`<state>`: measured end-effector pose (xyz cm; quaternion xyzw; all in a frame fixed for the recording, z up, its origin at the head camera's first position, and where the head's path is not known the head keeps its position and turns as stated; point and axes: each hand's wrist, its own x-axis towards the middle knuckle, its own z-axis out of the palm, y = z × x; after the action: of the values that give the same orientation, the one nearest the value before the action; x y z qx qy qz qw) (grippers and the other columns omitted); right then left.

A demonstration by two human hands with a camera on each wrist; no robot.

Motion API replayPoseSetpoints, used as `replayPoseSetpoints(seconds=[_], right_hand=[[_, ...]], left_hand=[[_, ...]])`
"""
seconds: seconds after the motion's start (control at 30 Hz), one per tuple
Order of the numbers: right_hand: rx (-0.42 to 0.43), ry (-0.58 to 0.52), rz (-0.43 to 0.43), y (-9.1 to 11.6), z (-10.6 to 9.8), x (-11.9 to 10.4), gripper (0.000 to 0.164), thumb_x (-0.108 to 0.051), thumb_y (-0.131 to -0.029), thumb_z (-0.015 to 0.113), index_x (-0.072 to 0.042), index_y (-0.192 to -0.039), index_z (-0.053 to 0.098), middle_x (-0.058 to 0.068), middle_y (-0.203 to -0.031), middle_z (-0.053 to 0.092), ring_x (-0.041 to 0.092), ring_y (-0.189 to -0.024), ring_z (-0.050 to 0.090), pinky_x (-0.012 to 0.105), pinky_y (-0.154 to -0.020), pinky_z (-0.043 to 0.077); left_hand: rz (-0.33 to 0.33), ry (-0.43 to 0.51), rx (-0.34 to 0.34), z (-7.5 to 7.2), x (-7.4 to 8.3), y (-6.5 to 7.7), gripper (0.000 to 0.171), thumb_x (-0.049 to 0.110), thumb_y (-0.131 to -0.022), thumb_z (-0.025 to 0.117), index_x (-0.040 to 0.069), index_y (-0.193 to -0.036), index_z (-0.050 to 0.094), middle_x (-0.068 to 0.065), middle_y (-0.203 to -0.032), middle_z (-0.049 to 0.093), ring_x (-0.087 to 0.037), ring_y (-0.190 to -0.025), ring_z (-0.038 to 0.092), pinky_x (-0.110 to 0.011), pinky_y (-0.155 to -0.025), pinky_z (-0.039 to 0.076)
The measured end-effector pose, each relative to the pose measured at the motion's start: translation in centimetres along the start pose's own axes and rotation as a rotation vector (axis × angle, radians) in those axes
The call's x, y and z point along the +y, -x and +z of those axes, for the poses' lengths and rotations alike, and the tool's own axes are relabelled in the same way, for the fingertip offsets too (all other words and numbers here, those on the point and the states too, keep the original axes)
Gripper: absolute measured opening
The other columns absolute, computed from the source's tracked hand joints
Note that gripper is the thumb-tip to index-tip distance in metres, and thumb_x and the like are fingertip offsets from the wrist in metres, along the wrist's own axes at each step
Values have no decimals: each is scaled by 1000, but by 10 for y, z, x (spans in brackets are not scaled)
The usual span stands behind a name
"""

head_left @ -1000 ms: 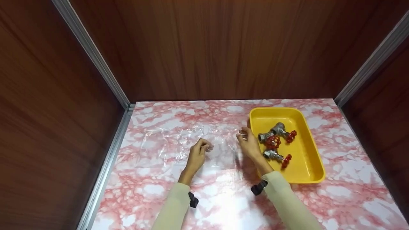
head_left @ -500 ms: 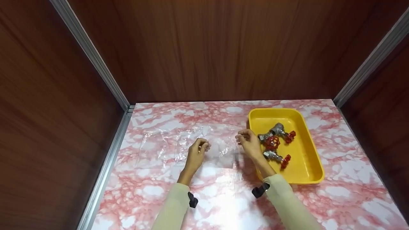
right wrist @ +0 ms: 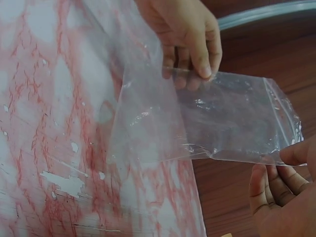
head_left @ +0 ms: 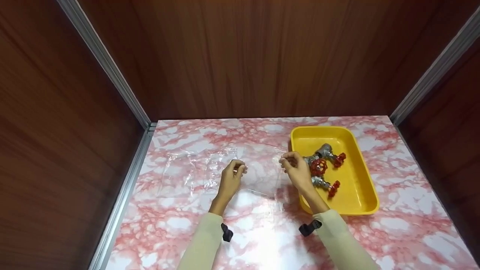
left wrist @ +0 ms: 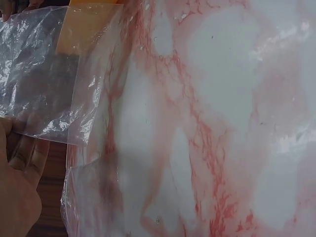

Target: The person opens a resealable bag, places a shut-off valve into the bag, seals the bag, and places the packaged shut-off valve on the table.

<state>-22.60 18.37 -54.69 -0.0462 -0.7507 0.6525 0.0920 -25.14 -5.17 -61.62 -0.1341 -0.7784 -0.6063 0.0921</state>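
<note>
A clear plastic zip bag [head_left: 260,174] is held up between the hands above the marbled table. The left hand [head_left: 230,178] pinches one side of it between thumb and fingers, which the right wrist view shows through the film [right wrist: 227,118]. Opposite, the right hand [head_left: 299,172] pinches the bag's other side, its thumb near the corner by the zip strip [right wrist: 279,106]. The bag's plain end spreads out flat in the left wrist view [left wrist: 44,74]. Just behind the right hand is a yellow tray [head_left: 369,183] with red-handled valves [head_left: 318,167] in it.
More clear plastic bags [head_left: 176,174] lie flat on the table [head_left: 180,223], left of the left hand. Brown wood-grain panels [head_left: 240,60] with metal corner rails [head_left: 108,63] enclose the back and sides.
The right hand has turned slightly, its fingers drawn closer to the thumb at the bag's edge. The left hand has barely moved. The valves have stayed in the tray.
</note>
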Motion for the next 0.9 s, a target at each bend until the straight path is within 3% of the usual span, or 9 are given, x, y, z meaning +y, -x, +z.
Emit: replayPoseSetpoints(seconds=[0.13,0.4,0.6,0.73,0.9], right_hand=[[4,-26,-17,4,-1,1,12,2,-101,65,8,-110,63,19,-99,73,10,-78,65,21,-66,57],[-2,-56,-37,14,0,-1,10,6,-100,65,8,-110,63,21,-101,71,18,-81,71,22,-71,62],[-4,-64,-24,20,-1,1,9,5,-101,64,7,-110,63,19,-100,71,15,-80,71,24,-76,63],[-4,-60,-14,24,-2,2,8,2,-102,65,4,-110,63,20,-102,71,22,-84,73,26,-79,63],[-18,-59,-30,28,0,4,9,3,-101,65,4,-110,63,26,-105,71,22,-84,75,26,-79,63]], left_hand=[[-7,-5,-5,0,2,-1,13,12,-109,59,2,-113,67,-15,-102,75,-33,-96,74,-30,-81,61],[-19,-47,-15,-1,6,-2,15,13,-110,58,3,-117,66,-13,-106,75,-27,-99,73,-27,-85,60],[-22,-81,-6,0,8,0,21,14,-110,59,0,-124,64,-15,-116,71,-28,-107,70,-35,-93,59],[-6,-85,21,1,11,1,25,11,-108,61,1,-131,60,-18,-129,62,-30,-120,61,-46,-104,56],[25,-95,81,4,16,1,19,4,-105,62,2,-124,64,-15,-125,62,-29,-119,61,-46,-102,57]])
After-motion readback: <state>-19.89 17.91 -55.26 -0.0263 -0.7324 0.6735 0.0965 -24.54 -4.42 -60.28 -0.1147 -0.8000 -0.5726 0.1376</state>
